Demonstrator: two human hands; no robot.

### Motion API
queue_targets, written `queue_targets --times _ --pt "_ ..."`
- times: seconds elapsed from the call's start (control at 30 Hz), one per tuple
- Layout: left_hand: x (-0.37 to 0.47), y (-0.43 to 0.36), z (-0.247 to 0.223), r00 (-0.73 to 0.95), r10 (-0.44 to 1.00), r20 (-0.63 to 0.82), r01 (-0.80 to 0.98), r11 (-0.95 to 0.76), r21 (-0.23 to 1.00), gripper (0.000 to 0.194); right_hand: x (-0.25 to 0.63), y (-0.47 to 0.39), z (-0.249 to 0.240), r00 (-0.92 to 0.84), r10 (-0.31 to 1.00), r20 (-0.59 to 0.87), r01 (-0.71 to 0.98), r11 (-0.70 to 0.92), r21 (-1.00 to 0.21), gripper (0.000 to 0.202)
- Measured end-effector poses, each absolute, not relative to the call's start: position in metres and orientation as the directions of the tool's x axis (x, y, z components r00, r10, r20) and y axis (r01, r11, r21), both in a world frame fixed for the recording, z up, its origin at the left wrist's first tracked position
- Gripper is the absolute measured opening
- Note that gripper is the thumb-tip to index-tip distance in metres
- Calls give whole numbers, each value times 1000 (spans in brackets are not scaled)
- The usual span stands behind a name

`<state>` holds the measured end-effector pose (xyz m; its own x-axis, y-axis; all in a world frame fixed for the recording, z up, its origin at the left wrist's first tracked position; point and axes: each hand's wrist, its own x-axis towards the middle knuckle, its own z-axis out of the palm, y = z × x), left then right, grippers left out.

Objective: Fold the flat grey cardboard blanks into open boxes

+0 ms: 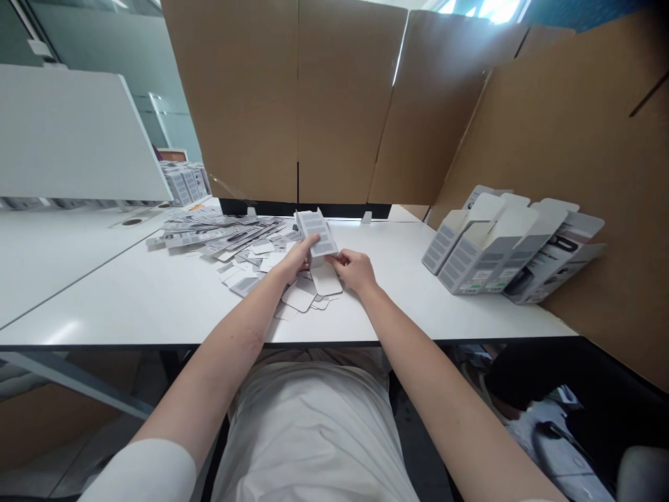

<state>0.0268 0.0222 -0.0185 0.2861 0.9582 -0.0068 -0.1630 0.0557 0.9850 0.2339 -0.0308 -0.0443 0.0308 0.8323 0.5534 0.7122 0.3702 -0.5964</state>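
Fingers of both hands pinch one small box (316, 233), left hand (295, 259) under it, right hand (357, 268) at its flap, held up over the flat pile (230, 240) so it can open.

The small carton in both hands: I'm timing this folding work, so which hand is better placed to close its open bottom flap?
Probably the right hand: it pinches the carton low, beside the flap, while the left hand steadies it.
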Motion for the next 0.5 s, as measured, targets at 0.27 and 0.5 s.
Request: queue_targets --times 0.27,0.5 --pt "26 28 -14 201 978 -61 -370 133 919 46 234 -29 -47 23 813 582 698 403 -591 42" --pt "29 28 -19 161 986 -49 -329 101 939 57 234 -29 -47 24 821 570 694 396 -601 39"
